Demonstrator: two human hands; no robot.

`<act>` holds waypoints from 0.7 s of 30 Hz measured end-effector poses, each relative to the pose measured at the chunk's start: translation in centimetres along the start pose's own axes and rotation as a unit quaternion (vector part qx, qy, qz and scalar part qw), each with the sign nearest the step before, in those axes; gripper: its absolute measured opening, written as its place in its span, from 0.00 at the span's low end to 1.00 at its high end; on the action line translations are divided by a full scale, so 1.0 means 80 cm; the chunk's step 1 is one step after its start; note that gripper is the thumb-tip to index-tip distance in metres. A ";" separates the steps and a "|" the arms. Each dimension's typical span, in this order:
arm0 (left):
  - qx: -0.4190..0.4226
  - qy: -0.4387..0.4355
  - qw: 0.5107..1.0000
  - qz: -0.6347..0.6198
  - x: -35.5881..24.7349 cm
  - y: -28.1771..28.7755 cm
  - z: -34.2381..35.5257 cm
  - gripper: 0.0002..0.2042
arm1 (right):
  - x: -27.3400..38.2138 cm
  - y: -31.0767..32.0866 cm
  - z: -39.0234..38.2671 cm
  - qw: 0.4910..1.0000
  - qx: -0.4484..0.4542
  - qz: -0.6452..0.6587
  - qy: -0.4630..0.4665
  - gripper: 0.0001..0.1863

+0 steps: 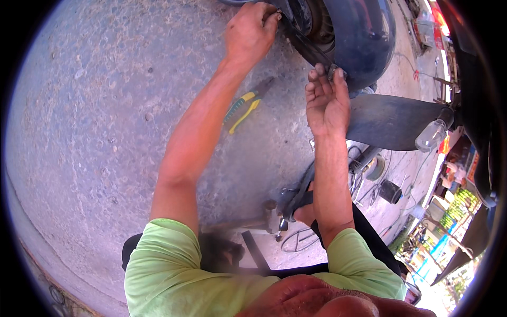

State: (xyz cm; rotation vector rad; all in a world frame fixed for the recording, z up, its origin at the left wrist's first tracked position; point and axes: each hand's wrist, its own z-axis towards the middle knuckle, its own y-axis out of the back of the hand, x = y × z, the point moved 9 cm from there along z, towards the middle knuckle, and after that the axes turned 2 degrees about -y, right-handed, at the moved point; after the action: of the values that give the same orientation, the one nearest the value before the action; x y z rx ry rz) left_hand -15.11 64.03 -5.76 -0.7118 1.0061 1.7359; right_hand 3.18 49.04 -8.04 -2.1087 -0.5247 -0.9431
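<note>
A long dark strip runs slantwise beside a rounded dark blue body panel at the top. My left hand is closed, thumb and fingers pinching at the strip's far left end. At the near right end, my right hand is turned palm up, its fingertips and thumb closed on the strip beside a small metal piece. My fingers partly cover both ends. Pliers with yellow and green handles lie on the concrete floor between my forearms, touched by neither hand.
A dark flat flap juts out right of my right hand, a clear bulb at its end. Near my legs lies a hammer. Cables and a black cylindrical piece are on the floor to the right.
</note>
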 end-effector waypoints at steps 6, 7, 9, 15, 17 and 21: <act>-0.007 -0.045 0.999 0.013 -0.015 0.003 0.008 0.06 | 0.000 0.001 0.000 1.000 0.000 0.002 -0.004 0.14; -0.009 -0.048 0.999 0.014 -0.013 0.002 0.008 0.06 | 0.000 0.001 -0.001 1.000 0.000 0.003 -0.005 0.15; -0.010 -0.054 0.998 0.013 -0.014 0.001 0.008 0.06 | 0.000 0.000 0.000 1.000 0.006 0.005 -0.004 0.15; -0.049 -0.084 0.995 0.025 -0.018 0.001 0.006 0.07 | 0.000 0.000 -0.002 1.000 0.001 0.001 -0.002 0.14; -0.102 -0.120 0.986 0.049 -0.020 0.001 0.000 0.07 | 0.001 0.000 -0.002 1.000 -0.001 0.005 0.003 0.14; 0.014 -0.061 0.997 0.045 -0.003 -0.005 0.011 0.09 | -0.004 0.003 0.010 0.999 0.032 0.006 0.003 0.14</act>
State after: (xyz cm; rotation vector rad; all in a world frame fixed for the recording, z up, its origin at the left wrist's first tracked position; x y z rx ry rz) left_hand -14.65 64.75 -5.29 -0.5427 0.9908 1.8165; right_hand 3.48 49.48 -8.74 -2.0496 -0.5316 -0.9139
